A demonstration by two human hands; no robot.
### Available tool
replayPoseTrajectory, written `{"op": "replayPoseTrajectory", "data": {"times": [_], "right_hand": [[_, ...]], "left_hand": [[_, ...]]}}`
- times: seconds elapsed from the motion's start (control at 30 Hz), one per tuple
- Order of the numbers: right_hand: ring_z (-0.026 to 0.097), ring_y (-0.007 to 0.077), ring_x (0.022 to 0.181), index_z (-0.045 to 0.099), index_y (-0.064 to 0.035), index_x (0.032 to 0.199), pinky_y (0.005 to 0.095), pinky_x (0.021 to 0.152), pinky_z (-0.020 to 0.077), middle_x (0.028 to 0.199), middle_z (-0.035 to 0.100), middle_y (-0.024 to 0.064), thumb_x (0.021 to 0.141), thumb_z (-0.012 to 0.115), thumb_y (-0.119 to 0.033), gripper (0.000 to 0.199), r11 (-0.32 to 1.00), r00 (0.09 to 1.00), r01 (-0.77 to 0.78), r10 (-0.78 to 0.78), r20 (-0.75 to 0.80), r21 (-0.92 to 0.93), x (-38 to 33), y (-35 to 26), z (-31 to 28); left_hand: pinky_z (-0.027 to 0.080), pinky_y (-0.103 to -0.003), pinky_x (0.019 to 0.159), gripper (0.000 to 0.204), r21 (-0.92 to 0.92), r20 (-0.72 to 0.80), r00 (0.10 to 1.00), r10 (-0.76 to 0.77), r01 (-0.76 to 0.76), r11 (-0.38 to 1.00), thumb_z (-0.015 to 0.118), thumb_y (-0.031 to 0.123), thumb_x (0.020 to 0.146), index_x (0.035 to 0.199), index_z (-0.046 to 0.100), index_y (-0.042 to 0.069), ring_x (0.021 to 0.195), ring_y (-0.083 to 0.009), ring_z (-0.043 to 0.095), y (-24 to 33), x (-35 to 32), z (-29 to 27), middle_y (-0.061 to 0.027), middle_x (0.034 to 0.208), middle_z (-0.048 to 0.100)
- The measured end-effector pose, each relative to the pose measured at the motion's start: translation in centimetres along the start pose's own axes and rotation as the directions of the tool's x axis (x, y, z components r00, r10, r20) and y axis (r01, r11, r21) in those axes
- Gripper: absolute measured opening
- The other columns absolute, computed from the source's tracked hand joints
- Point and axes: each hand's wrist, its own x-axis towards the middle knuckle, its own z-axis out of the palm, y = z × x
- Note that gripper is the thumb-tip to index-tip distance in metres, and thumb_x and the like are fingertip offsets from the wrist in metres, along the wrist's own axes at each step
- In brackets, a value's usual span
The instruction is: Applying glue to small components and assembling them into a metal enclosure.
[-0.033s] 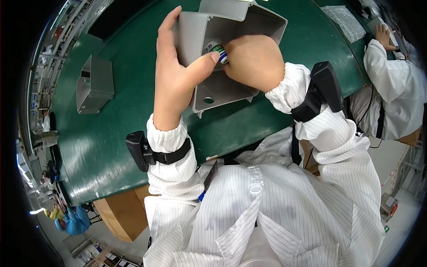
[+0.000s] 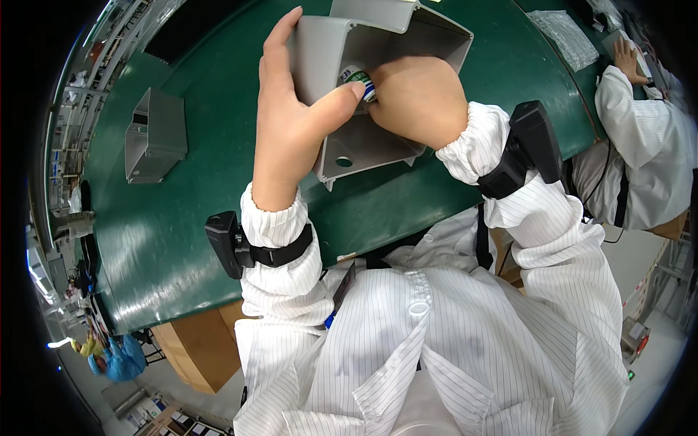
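A grey angular housing point(image 2: 313, 58), open toward me and with a round hole in its lower wall, is tilted up over the table. My left hand point(image 2: 291, 127) grips its left side, long fingers along the outer wall and thumb reaching over the front edge. Under the tip of that thumb shows a small cylinder point(image 2: 355, 75) with white, green and blue print; its right end meets my right hand. My right hand point(image 2: 418, 98) is bent into the housing's opening, knuckles curled. Its fingertips, and whatever they hold, are hidden.
A second grey housing point(image 2: 156, 138) stands at the left on the green table point(image 2: 218, 240). Clear plastic bags point(image 2: 563, 36) lie at the far right, near a co-worker's hand point(image 2: 627, 62) and white sleeve. A cardboard box point(image 2: 196, 349) is below the table's front edge.
The housing has shifted slightly to the right, together with my left hand and the small cylinder. My right hand has barely moved, and both hands keep the same posture.
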Motion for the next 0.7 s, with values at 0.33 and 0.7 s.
{"op": "replayPoseTrajectory", "data": {"times": [0.33,0.7], "right_hand": [[0.063,0.0286,0.065,0.067,-0.0079,0.073,0.0383,0.059,0.0505,0.067,0.064,0.0106,0.072,0.062,-0.030,0.023,0.996,0.992,-0.080,0.076,0.098,0.036,-0.9,3.1,1.1],[0.062,0.0305,0.066,0.066,-0.0049,0.083,0.0382,0.060,0.0503,0.073,0.065,0.0124,0.078,0.064,-0.035,0.031,0.862,0.985,0.033,0.057,-0.162,0.506,-3.4,0.5,4.4]], "left_hand": [[0.036,-0.041,0.095,0.085,0.464,0.097,0.990,0.101,-0.134,0.876,0.068,0.034,0.061,0.132,0.034,0.001,0.105,-0.0381,0.046,2.7,1.4,1.9,-0.0251,0.114,0.046],[0.043,-0.034,0.087,0.077,0.518,0.390,0.908,-0.152,-0.080,0.852,0.064,0.035,0.058,0.126,0.047,0.005,0.097,-0.0318,0.056,3.3,3.1,1.8,-0.0220,0.112,0.054]]}}
